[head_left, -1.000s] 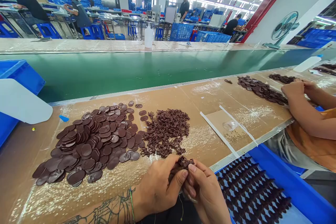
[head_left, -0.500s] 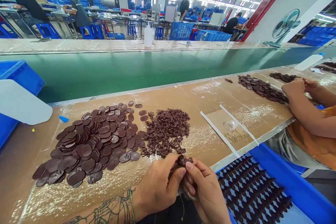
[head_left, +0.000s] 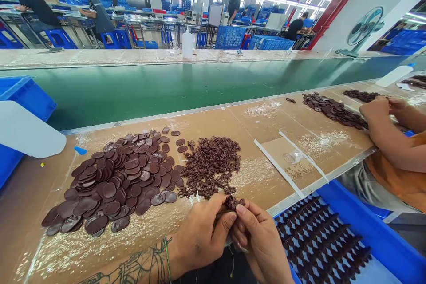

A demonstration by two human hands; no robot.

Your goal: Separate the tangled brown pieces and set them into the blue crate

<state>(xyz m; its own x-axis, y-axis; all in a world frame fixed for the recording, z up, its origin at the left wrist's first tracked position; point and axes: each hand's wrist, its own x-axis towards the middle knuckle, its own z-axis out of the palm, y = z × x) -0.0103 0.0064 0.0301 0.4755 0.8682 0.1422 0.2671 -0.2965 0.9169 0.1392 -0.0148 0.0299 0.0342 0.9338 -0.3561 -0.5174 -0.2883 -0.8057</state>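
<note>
My left hand (head_left: 203, 230) and my right hand (head_left: 258, 235) meet at the table's near edge. Between their pinched thumbs and fingers sits a small dark brown curly piece (head_left: 234, 203), gripped from both sides; its lower part is hidden by the fingers. Just beyond it lies a heap of similar dark brown curly pieces (head_left: 213, 164). To the left spreads a pile of flat brown oval discs (head_left: 133, 177), some with small holes.
A blue tray (head_left: 382, 248) at lower right holds rows of dark brown pieces (head_left: 322, 239). At right a co-worker's hands (head_left: 379, 108) work beside another disc pile (head_left: 333, 108). A white bottle (head_left: 29, 128) and blue crate (head_left: 26, 93) stand left. A green conveyor belt (head_left: 166, 88) runs behind.
My hands keep nearly the same place and grip on the brown curly piece. The view has shifted very slightly, and the co-worker's hands at right have moved a little.
</note>
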